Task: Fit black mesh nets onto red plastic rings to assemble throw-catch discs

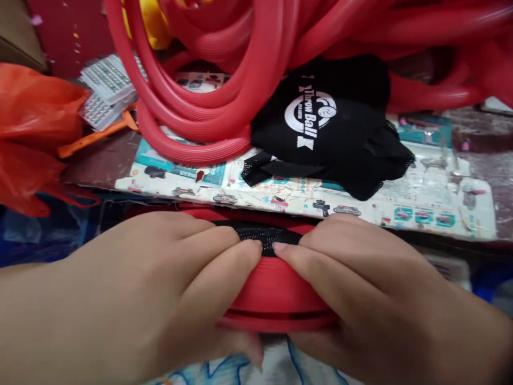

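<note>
My left hand (pixel 152 278) and my right hand (pixel 360 283) are both closed around a red plastic ring (pixel 272 291) held close to my body. Their fingertips meet on a strip of black mesh fabric (pixel 260 234) stretched over the ring's top edge. The thumbs press the ring's front face. Behind, on the table, lies a black mesh cloth bag (pixel 324 128) printed "Throw Ball" in white.
A heap of red plastic rings (pixel 224 80) fills the back of the table, which is covered by printed paper (pixel 420 208). An orange plastic bag (pixel 28 133) is at the left, with white blister packs (pixel 106 85) behind it. Something yellow (pixel 154 21) shows at the top.
</note>
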The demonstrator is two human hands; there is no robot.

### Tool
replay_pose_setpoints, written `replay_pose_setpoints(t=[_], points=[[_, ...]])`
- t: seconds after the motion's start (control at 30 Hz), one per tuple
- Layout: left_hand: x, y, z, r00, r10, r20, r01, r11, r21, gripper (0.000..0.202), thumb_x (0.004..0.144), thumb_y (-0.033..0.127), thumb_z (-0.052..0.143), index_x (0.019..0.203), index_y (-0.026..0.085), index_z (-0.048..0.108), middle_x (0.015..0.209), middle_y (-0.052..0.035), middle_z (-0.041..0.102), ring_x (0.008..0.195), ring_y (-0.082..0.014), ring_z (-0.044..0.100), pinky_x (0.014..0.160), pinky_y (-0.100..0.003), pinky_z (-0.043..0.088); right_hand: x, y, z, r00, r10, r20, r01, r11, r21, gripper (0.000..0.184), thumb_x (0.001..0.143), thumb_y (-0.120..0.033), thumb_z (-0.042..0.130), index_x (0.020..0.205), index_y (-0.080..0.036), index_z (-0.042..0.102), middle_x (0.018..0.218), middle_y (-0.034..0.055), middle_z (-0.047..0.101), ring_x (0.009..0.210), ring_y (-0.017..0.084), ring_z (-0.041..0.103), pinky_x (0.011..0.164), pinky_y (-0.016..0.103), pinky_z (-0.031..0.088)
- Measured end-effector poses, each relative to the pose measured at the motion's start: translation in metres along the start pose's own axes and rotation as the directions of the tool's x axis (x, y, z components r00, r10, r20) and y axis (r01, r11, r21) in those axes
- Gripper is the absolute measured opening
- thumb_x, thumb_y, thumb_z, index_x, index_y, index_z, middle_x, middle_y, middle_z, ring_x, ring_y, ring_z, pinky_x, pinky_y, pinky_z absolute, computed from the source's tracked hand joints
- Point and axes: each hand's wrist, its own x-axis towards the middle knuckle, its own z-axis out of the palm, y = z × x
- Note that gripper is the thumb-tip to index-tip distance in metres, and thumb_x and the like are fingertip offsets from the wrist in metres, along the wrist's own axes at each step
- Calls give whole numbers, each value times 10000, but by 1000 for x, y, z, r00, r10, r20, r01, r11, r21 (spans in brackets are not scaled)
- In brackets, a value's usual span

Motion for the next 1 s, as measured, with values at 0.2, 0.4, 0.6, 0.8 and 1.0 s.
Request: replay_pose_setpoints(t=[0.2, 0.4, 0.6, 0.8, 1.0], points=[[30, -10, 12, 984, 138, 113, -150, 984, 100, 447, 940, 547, 394, 1056, 133, 516, 808, -72, 698, 629, -220, 641, 515, -351, 498, -4, 9, 10, 995, 74, -67, -74, 997, 11, 464, 909, -507, 551, 1018, -63, 625, 842, 88, 687, 779, 223, 634, 720, 374, 487], [36, -18, 3, 957, 156, 244, -155, 988, -21, 468, 902, 622, 430, 957, 168, 526, 729, -11, 644, 580, -170, 599, 481, -268, 419, -1, 12, 21, 990, 50, -134, -59, 996, -62, 506, 958, -500, 447, 1045, -34, 623, 869, 111, 721, 741, 257, 673, 625, 391, 498], [45, -14, -1, 949, 122, 290, -131, 991, 11, 413, 974, 502, 328, 955, 168, 570, 719, -23, 644, 573, -181, 602, 478, -286, 423, 0, 9, 20, 986, 94, -140, -102, 994, -50, 385, 975, -372, 416, 1017, -63, 643, 861, 99, 729, 736, 257, 672, 633, 400, 505], [34, -20, 3, 956, 221, 192, -245, 963, 110, 534, 952, 591, 300, 996, 117, 543, 734, -80, 689, 585, -206, 645, 499, -314, 477, -5, 16, 21, 992, 70, -108, -73, 997, -23, 490, 957, -491, 457, 1094, -53, 629, 920, 110, 738, 810, 255, 687, 689, 399, 522], [2, -37, 4, 983, 0, 183, -19, 995, 101, 253, 955, 424, 391, 1026, 214, 513, 800, 4, 657, 638, -127, 611, 563, -228, 452, -30, 44, 40, 989, 130, -75, -122, 987, 105, 452, 888, -519, 585, 1120, -132, 603, 1004, 95, 731, 922, 192, 696, 803, 305, 539]])
